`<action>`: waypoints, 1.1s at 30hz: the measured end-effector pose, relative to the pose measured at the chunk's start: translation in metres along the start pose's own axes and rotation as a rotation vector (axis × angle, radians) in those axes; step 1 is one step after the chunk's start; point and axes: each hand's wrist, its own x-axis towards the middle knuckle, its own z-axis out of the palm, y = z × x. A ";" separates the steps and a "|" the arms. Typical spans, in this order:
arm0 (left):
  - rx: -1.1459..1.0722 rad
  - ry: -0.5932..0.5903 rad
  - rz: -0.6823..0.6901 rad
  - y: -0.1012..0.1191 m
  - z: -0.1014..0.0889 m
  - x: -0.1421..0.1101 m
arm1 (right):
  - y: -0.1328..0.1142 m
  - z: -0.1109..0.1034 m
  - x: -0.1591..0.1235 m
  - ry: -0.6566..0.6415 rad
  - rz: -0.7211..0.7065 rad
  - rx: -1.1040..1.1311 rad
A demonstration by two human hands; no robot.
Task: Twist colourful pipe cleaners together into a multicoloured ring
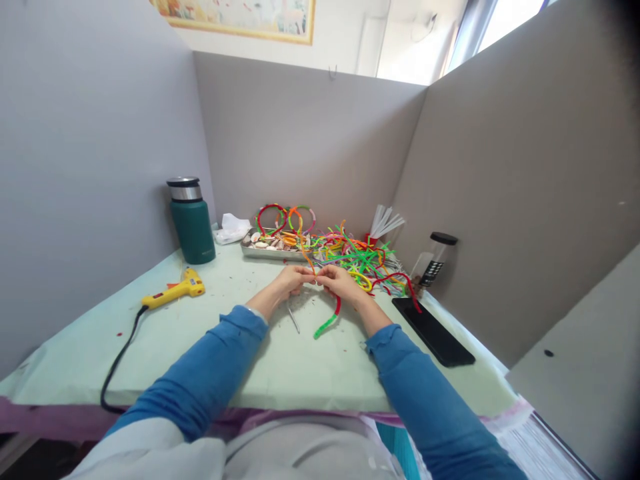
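Over the middle of the table, my left hand (293, 280) and my right hand (341, 283) meet, fingertips pinched together. Between them is a fuzzy pipe cleaner. Its orange end (307, 252) sticks up past the fingers, and a red and green length (331, 323) curves down beneath my right hand. Whether these are one twisted strip or several joined ones is hidden by the fingers. A thin grey metal tool (293, 316) lies on the table just below my left hand; its upper end is covered.
A metal tray (275, 253) of wood slices stands behind the hands, with pipe-cleaner rings (271, 220) on it. A pipe-cleaner pile (357, 253) lies to its right. Left are a yellow glue gun (175, 291) and green bottle (193, 227); right, a black phone (434, 333) and clear bottle (438, 257).
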 end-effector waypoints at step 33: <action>0.064 0.085 0.027 0.001 0.007 0.000 | 0.003 0.002 0.004 0.087 -0.197 -0.154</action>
